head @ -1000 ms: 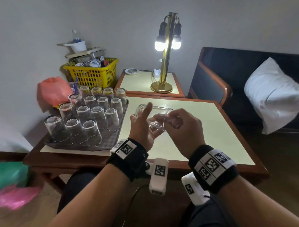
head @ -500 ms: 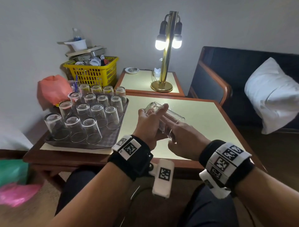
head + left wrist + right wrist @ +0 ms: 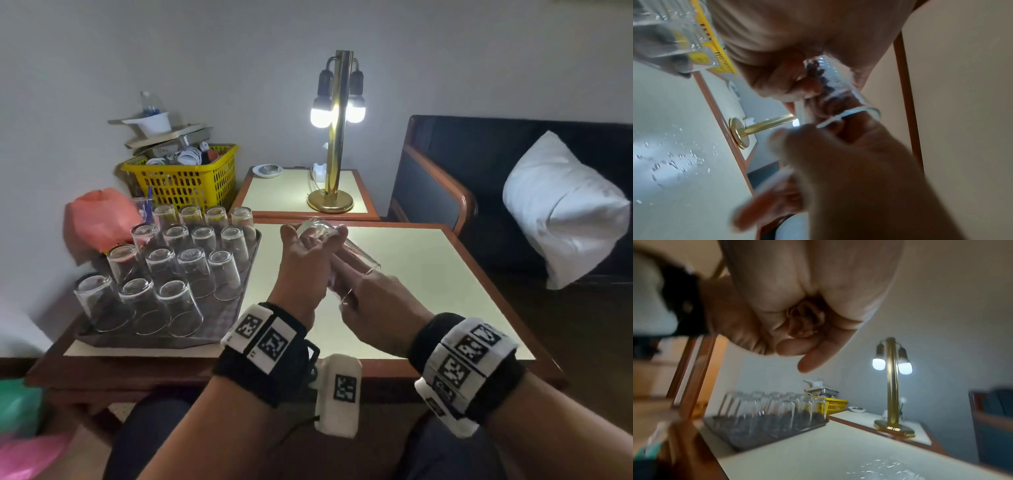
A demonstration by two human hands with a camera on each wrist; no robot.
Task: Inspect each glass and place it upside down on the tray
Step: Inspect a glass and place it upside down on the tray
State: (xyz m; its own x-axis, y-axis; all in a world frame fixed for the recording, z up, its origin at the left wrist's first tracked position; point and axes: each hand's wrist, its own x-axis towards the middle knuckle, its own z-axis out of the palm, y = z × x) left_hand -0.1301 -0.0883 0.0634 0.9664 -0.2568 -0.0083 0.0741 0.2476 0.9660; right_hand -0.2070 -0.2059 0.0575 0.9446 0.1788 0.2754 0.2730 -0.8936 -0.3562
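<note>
Both hands, the left hand [image 3: 305, 270] and right hand [image 3: 380, 308], gripped the clear drinking glass [image 3: 337, 253] tilted above the cream surface [image 3: 428, 274], where a slip could shatter it.

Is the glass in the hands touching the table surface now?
Apart. In the head view both hands hold the glass tilted in the air, with bare tabletop visible beyond its rim.
</note>
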